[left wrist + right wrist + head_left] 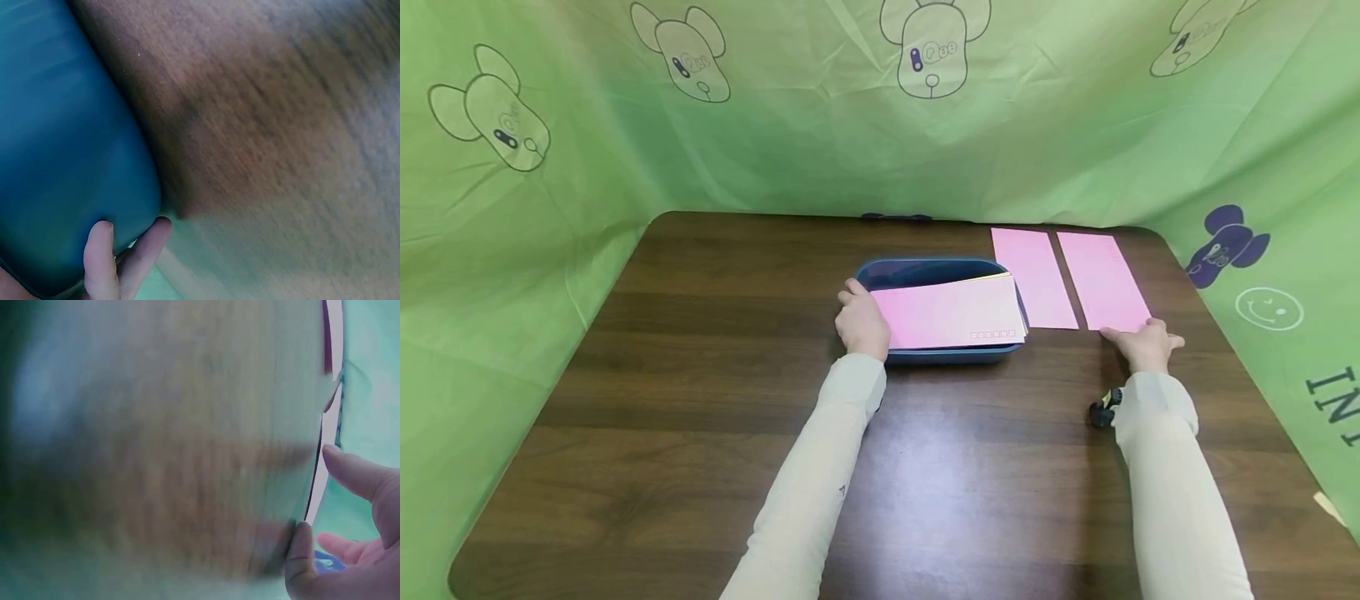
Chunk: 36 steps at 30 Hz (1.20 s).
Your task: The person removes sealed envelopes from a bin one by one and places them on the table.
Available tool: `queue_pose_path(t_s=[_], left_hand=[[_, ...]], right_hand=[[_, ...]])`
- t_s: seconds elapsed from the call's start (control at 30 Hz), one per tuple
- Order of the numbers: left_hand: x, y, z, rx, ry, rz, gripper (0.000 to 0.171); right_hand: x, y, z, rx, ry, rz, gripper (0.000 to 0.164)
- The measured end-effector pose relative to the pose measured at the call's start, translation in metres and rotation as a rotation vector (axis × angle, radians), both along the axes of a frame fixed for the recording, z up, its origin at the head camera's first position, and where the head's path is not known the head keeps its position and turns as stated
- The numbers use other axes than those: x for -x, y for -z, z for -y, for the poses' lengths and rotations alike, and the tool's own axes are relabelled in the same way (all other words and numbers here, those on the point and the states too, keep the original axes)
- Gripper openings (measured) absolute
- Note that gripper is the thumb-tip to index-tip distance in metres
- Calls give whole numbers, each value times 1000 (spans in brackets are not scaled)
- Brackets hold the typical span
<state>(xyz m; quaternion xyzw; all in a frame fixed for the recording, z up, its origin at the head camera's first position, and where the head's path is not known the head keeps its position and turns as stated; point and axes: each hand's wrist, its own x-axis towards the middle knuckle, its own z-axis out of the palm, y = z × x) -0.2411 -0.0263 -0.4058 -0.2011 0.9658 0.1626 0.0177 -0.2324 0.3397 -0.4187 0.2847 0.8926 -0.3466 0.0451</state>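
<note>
A dark blue plastic bin stands near the middle of the table, with a stack of pink envelopes lying across its top; yellowish edges show below the top one. My left hand grips the bin's left end, and the left wrist view shows fingertips against the blue wall. Flat on the table to the right lie two more pink envelopes, one nearer the bin and one farther right. My right hand touches the near edge of the farther-right envelope, thumb and fingers spread apart.
The brown wooden table has green printed cloth hanging behind it and at both sides. A small black device sits at the right wrist.
</note>
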Motion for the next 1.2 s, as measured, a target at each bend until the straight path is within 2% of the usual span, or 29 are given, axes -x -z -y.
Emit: queue_pose_path(t_s=[0.13,0.2,0.27,0.4,0.5,0.6,0.7,0.8,1.03,1.1,1.2], left_hand=[[-1,-1,0,-2,6,16,70],[-1,-1,0,-6,6,20,71],[-1,-1,0,-6,3,17,70],[0,0,0,0,0,0,68],[0,0,0,2,0,-6,66],[0,0,0,-4,-2,-5,67],[-1,0,0,-9,-3,-6,67],[-1,0,-1,-9,-8,-6,67],[-2,-1,-1,-28,-20,1,62],[-2,0,-1,-30,-20,-2,61],[-2,0,-2,-35,-23,-7,59]], right_hand=[[1,-9,5,-1,-39,57,85],[5,-15,12,-23,-55,40,80],[10,-22,20,-53,-75,-14,73],[19,-38,47,-108,-140,-185,53],[23,-50,70,-113,-220,-278,46],[25,-59,92,-123,-326,-326,43],[23,-63,111,-146,-448,-318,42],[22,-61,127,-152,-541,-264,45],[26,-51,150,-235,-802,-130,75],[27,-50,155,-267,-839,-91,83],[26,-50,160,-309,-838,-32,90]])
